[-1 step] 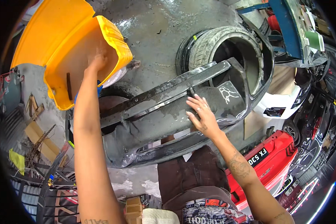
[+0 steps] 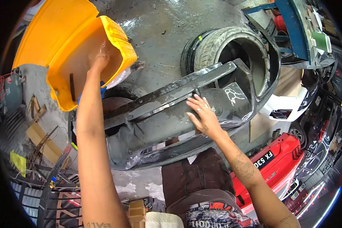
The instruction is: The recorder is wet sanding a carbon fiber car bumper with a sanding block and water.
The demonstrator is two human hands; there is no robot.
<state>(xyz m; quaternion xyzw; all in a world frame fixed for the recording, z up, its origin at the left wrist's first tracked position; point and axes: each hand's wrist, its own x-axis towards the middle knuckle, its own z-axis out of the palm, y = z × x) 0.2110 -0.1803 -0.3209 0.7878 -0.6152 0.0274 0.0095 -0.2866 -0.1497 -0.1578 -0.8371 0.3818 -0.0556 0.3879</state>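
Observation:
My left hand [image 2: 99, 60] reaches down into a yellow cut-open plastic container [image 2: 54, 81] and is partly under its murky brown water. The fingers are hidden there, so what they hold, if anything, does not show. My right hand [image 2: 205, 117] lies with fingers apart on a dark carbon-weave car bumper [image 2: 155, 121], near a long slot, with a ring on one finger. The bumper is wet-looking and dusty in patches, with pale marks at its right end. It rests over a wheel with a tyre [image 2: 209, 51] at the right and another tyre [image 2: 129, 90] at the left.
A blue metal stand [image 2: 292, 24] is at the far right. Below it are a white car part [image 2: 287, 104] and a red car panel [image 2: 269, 173]. Wood scraps and a cardboard piece [image 2: 45, 142] lie at the left. A small carton [image 2: 136, 209] sits near my legs.
My right hand has slid slightly left across the bumper. My left hand stays in the water, and the whole view has shifted a little.

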